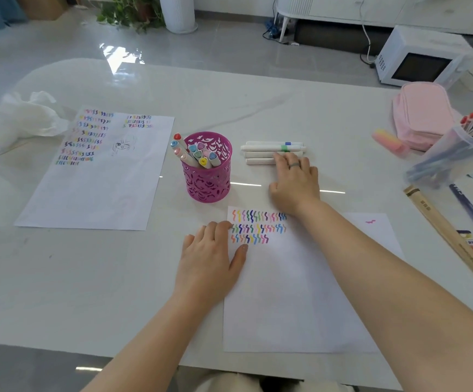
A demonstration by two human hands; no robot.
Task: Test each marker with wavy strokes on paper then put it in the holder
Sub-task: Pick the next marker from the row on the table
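Note:
A magenta cut-out holder (207,176) stands mid-table with several white markers (194,154) upright in it. To its right lies a row of white markers (263,148). My right hand (294,182) rests palm down on the near ones, fingertips touching them, nothing lifted. A white sheet (294,292) with three rows of coloured wavy strokes (258,226) lies in front of me. My left hand (211,258) lies flat on the sheet's left edge, fingers spread, holding nothing.
An older sheet (96,176) covered with strokes lies at the left, beside crumpled white plastic (23,120). At the right are a pink pencil case (422,114), a pink eraser (389,142), a clear box of pens (456,154) and wooden rulers (450,239).

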